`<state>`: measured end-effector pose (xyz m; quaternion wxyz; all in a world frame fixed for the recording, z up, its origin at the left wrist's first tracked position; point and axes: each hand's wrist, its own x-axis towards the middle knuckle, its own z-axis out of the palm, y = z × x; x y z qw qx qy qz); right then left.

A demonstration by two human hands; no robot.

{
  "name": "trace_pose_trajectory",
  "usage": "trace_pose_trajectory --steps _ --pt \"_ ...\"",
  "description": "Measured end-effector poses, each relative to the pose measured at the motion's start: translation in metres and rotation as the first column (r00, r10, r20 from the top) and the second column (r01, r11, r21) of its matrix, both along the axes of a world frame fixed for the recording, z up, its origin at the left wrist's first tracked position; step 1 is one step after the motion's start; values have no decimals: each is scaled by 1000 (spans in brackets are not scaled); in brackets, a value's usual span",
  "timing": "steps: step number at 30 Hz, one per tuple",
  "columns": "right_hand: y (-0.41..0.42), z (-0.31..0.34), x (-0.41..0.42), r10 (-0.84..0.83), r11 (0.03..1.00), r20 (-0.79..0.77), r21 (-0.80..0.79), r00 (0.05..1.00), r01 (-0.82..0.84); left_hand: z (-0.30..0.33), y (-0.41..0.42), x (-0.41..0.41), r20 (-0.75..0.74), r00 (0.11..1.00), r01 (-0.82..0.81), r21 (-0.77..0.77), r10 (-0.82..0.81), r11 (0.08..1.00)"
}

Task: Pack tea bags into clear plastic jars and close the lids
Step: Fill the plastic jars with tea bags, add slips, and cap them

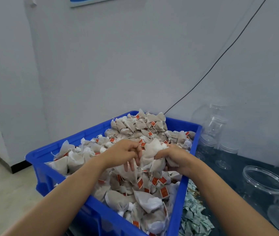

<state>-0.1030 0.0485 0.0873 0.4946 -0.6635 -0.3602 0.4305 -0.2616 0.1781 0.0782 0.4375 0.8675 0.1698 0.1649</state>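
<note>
So in the head view there's a big blue crate (38,160) filling the lower middle of the frame, heaped with tea bags (135,128) that have little red tags. Both hands are in the pile at centre. The right hand (174,157) has its fingers curled round a bunch of bags, gripping them. The left hand (125,150) sits just beside it, fingers loosely bent and touching the same bunch. An open clear jar (264,183) stands at lower right, more empty jars (215,126) stacked against the wall at right. Scraps of pale paper (195,217) lie beside the crate.
</note>
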Motion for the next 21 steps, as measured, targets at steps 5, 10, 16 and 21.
trace_pose_trajectory --steps 5,10,16,21 --pt "4 1 2 0 999 -257 -38 966 -10 4 -3 1 -89 995 24 -277 -50 960" --pt "2 2 3 -4 1000 -436 6 900 7 -1 -8 -2 -253 939 116 -407 -234 906" --pt "-5 13 8 11 997 -485 69 875 25 3 -29 1 -593 686 372 -213 -422 904" --pt "-16 23 16 -13 997 -420 67 907 46 -19 -45 21 -688 616 578 64 -383 814"
